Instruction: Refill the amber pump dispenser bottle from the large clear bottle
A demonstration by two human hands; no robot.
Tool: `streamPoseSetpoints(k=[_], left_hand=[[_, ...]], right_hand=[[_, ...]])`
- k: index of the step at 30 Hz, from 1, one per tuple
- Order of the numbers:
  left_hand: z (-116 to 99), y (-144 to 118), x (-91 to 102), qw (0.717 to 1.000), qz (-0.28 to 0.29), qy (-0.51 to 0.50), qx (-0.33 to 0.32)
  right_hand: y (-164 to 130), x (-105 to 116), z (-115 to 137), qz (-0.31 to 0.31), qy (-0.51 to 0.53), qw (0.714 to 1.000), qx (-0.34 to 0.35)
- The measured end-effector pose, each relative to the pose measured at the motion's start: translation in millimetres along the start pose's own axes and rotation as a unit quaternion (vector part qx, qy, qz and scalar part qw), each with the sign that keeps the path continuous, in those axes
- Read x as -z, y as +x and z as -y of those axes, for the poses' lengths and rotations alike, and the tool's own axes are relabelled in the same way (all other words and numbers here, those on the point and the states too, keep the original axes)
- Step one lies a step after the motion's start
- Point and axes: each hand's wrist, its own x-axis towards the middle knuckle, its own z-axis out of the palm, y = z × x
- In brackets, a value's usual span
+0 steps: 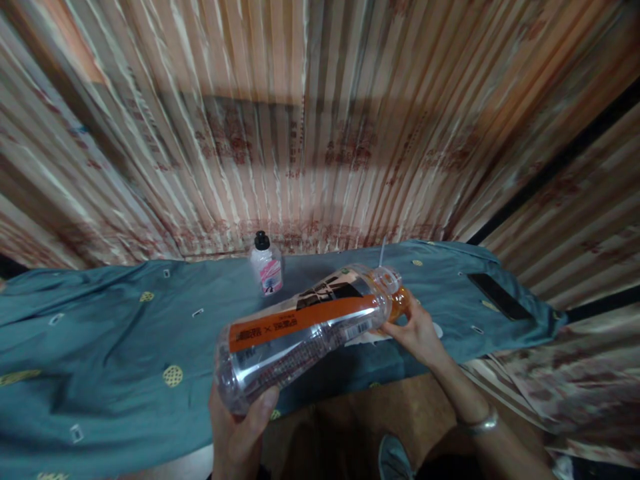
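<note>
Both hands' grip on clear bottle (305, 333)

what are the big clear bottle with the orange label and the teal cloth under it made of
The big clear bottle with the orange label looks like thin glossy plastic: see-through walls, bright glare streaks, moulded ribs. Its orange cap, at the right hand, seems plastic too. The left hand grips the base. The teal cloth with yellow dots looks like matte woven fabric, with soft folds and no shine.
</note>
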Motion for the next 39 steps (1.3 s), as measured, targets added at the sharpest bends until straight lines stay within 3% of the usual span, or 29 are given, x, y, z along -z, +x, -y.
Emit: streamPoseSetpoints(k=[5, 17, 21, 27, 33, 39], left_hand=[[0, 1, 2.4, 0.999, -0.002, -0.020, 0.037], [1, 3, 6.1, 0.999, -0.005, -0.004, 0.050], [1, 2, 5.9, 0.999, 0.004, -0.010, 0.038], [16, 13, 21.9, 0.999, 0.027, -0.003, 0.022], [11, 10, 18.4, 1.000, 0.014, -0.009, 0.021], [17, 14, 25.5, 0.998, 0.047, -0.037, 0.032]], right_hand=[[0, 0, -2, -0.005, -0.011, 1.000, 0.000], [0, 1, -2, -0.006, -0.034, 0.999, 0.002], [1, 2, 0, 0.007, -0.022, 1.000, 0.009], [1, 1, -5, 0.001, -0.020, 1.000, 0.001], [0, 0, -5, 0.002, -0.020, 1.000, 0.004], [0, 1, -3, 0.010, -0.020, 1.000, -0.001]])
